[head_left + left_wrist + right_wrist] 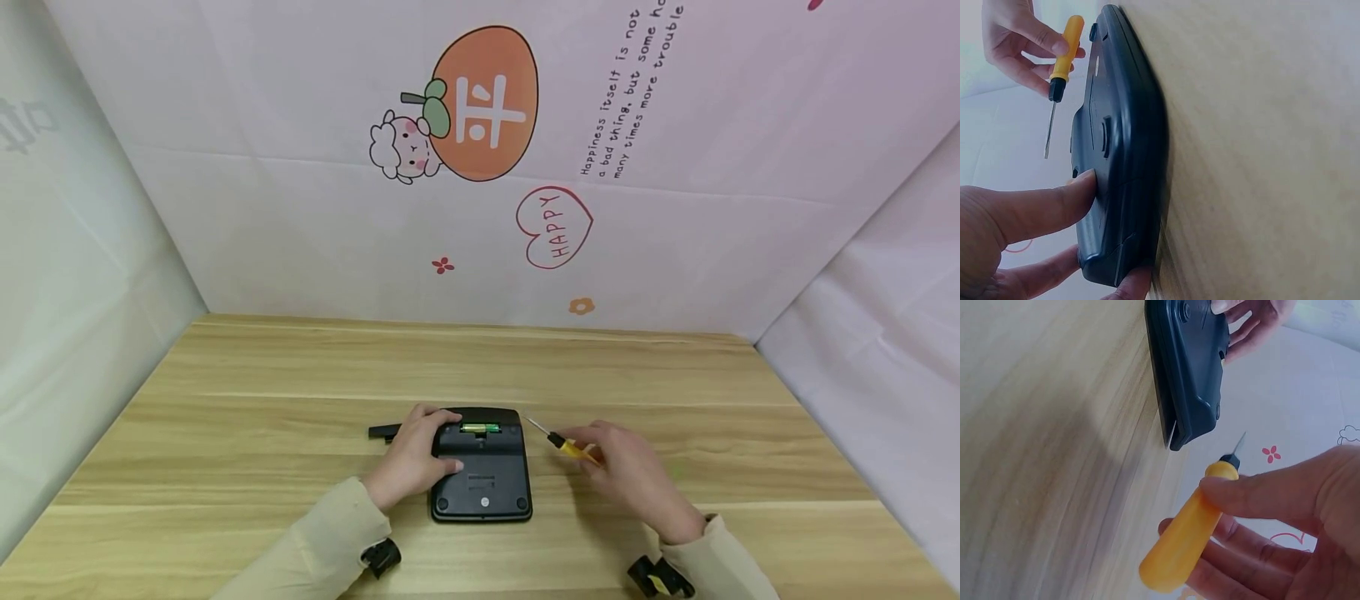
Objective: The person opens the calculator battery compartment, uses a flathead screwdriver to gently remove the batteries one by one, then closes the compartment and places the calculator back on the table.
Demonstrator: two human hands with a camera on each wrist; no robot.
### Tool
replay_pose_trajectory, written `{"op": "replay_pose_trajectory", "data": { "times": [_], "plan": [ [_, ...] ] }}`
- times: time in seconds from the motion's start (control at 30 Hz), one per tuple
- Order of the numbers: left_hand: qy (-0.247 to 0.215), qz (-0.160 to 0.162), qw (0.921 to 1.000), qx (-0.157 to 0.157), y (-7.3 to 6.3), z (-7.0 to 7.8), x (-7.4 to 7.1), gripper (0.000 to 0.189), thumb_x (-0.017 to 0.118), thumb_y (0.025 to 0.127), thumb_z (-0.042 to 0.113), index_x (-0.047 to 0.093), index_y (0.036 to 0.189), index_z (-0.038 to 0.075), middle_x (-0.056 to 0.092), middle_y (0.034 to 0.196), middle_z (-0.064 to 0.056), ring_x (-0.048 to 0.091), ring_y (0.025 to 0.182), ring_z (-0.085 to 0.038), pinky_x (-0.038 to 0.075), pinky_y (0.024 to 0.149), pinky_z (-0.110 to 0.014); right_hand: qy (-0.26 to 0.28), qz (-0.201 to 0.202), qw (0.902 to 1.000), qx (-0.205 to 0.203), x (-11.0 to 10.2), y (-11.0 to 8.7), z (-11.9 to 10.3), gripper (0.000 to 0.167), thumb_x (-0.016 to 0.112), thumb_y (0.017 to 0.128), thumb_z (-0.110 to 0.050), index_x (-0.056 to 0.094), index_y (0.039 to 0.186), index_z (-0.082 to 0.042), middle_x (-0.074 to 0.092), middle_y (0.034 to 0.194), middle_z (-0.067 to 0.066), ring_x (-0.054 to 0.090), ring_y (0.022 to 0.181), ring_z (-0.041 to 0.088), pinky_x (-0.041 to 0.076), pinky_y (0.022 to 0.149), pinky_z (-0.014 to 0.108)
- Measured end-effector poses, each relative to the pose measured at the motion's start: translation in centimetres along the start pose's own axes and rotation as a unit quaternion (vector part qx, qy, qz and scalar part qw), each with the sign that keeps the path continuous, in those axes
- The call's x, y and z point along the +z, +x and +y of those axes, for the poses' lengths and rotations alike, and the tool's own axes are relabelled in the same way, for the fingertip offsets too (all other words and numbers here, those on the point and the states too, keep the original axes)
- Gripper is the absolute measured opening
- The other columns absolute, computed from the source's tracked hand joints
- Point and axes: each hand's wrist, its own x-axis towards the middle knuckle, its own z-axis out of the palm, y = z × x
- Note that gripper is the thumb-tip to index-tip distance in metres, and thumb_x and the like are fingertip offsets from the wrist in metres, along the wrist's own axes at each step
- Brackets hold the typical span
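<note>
A black calculator [482, 479] lies face down on the table, its underside showing. In a slot near its far edge sits a green-and-gold battery [480, 428]. My left hand [414, 457] grips the calculator's left side; in the left wrist view its thumb presses on the underside while other fingertips touch the edge. My right hand [626, 467] holds a screwdriver [1182, 540] with a yellow handle between thumb and fingers. The metal tip points toward the calculator's far right corner and looks apart from it.
A black bar-shaped piece [384, 432] lies left of the calculator, partly hidden behind the left hand. The wooden table [262, 400] is bordered by white cloth walls [300, 250] with printed drawings at the back and sides.
</note>
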Motion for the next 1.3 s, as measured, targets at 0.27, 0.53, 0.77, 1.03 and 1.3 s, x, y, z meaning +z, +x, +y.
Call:
{"op": "replay_pose_trajectory", "data": {
  "times": [0.27, 0.53, 0.77, 1.03, 1.3],
  "plan": [
    [0.002, 0.000, 1.0000, 0.000, 0.0, 0.0, 0.0, 0.053, 0.078, 0.079, 0.009, 0.058, 0.127, 0.007, 0.044, 0.135, -0.017, 0.045, 0.125, -0.037, 0.042, 0.099, -0.053, -0.003, 0.006, 0.9991, -0.041, 0.1, 0.0, -0.1, 0.042, 0.073, 0.076, 0.003, 0.072, 0.112, -0.019, 0.061, 0.083, -0.006, 0.045, 0.064, 0.006, 0.037, 0.056, 0.020],
    [0.004, 0.000, 1.0000, -0.001, -0.1, 0.0, 0.0, 0.053, 0.078, 0.079, 0.009, 0.058, 0.128, 0.007, 0.044, 0.136, -0.017, 0.045, 0.125, -0.037, 0.042, 0.098, -0.053, -0.018, -0.001, 0.9983, -0.055, -0.2, 0.4, -0.6, 0.040, 0.068, 0.080, 0.003, 0.071, 0.115, -0.017, 0.060, 0.089, -0.005, 0.042, 0.064, 0.006, 0.036, 0.055, 0.019],
    [0.003, -0.002, 1.0000, -0.001, -0.1, -0.1, 0.1, 0.053, 0.079, 0.079, 0.010, 0.058, 0.128, 0.008, 0.044, 0.136, -0.017, 0.045, 0.125, -0.037, 0.043, 0.097, -0.052, -0.023, -0.011, 0.9983, -0.053, -0.3, 0.8, -1.2, 0.040, 0.066, 0.083, 0.004, 0.071, 0.116, -0.019, 0.056, 0.091, -0.004, 0.041, 0.065, 0.005, 0.036, 0.055, 0.019],
    [0.004, -0.001, 1.0000, 0.003, 0.0, -0.2, 0.1, 0.054, 0.078, 0.079, 0.010, 0.058, 0.128, 0.007, 0.044, 0.136, -0.017, 0.045, 0.125, -0.037, 0.042, 0.098, -0.053, -0.041, 0.000, 0.9958, -0.081, -0.8, 1.3, -1.8, 0.045, 0.060, 0.078, 0.010, 0.072, 0.113, -0.015, 0.052, 0.087, -0.004, 0.041, 0.065, 0.005, 0.037, 0.054, 0.018],
    [0.003, -0.004, 1.0000, 0.002, 0.2, -0.2, 0.0, 0.054, 0.079, 0.079, 0.010, 0.058, 0.129, 0.008, 0.043, 0.137, -0.017, 0.045, 0.125, -0.038, 0.042, 0.097, -0.053, -0.118, 0.018, 0.9833, -0.137, -1.7, 2.3, -3.3, 0.044, 0.059, 0.072, 0.013, 0.076, 0.104, -0.012, 0.048, 0.080, -0.003, 0.039, 0.070, 0.009, 0.038, 0.063, 0.023]
  ]
}}
